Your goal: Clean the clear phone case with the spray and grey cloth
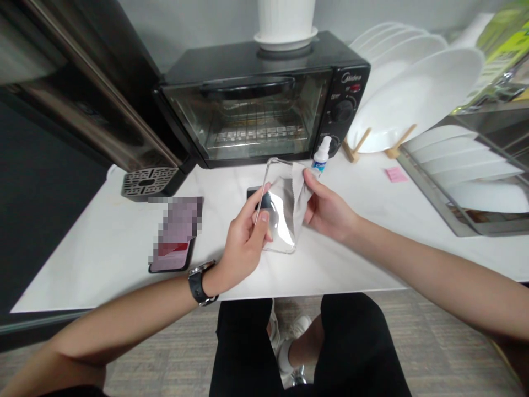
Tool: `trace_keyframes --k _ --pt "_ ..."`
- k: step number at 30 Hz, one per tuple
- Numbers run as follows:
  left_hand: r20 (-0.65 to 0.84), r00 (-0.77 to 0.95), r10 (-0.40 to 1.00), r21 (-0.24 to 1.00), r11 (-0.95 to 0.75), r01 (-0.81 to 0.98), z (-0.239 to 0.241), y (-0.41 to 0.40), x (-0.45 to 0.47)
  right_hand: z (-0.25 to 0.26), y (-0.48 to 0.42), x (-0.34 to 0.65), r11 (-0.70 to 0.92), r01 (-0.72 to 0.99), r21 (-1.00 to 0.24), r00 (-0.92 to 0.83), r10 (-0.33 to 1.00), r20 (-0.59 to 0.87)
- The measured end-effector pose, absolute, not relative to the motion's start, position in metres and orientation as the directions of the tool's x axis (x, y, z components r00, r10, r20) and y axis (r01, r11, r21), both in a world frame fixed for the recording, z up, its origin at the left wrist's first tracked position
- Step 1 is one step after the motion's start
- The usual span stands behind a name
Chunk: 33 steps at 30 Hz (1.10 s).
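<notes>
My left hand [250, 231] grips a clear phone case [283, 234] by its left side, thumb on the near face and fingers round the edge. The case is tilted above the counter, and light glares off its lower part. A grey cleaning cloth [298, 193] is pinched in my right hand [324, 204] and lies over the right edge of the case. Behind the case, a dark flat object [253, 193] is partly hidden. A small white spray bottle [321, 154] with a blue label stands just beyond my right hand.
A phone [176, 237] lies left on the white counter [223, 204]. Behind stands a black toaster oven [256, 121] with a white pot [286, 22] on top. Right are upright plates [417, 88], a pink paper [397, 174] and a dish rack [458, 220]. A dispenser [151, 182] stands left.
</notes>
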<state>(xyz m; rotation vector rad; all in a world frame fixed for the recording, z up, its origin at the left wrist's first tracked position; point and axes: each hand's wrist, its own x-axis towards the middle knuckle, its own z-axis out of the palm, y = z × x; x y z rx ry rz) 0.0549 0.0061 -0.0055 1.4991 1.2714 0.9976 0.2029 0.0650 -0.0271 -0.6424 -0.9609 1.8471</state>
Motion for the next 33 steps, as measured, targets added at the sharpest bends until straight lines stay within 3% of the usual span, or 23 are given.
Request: trace_keyframes --k 7,18,26,33 --pt "0.024 0.17 0.985 0.931 -0.084 0.356 -0.004 0.003 0.059 -0.029 0.056 0.204 -0.206 -0.28 -0.938 -0.566 0.824 -0.012" --pt "-0.056 0.307 0.95 0.886 -0.094 0.454 0.004 0.006 0.052 -0.027 0.056 0.203 -0.093 -0.222 -0.971 -0.523 0.852 0.038" --pt "0.007 0.151 0.989 0.946 -0.055 0.319 0.0 0.002 0.054 -0.019 0.058 0.206 -0.171 -0.299 -0.939 -0.545 0.838 0.021" --pt "0.045 0.14 0.989 0.968 -0.078 0.237 -0.011 0.009 0.053 -0.017 0.068 0.207 -0.185 -0.522 -0.832 -0.346 0.938 0.008"
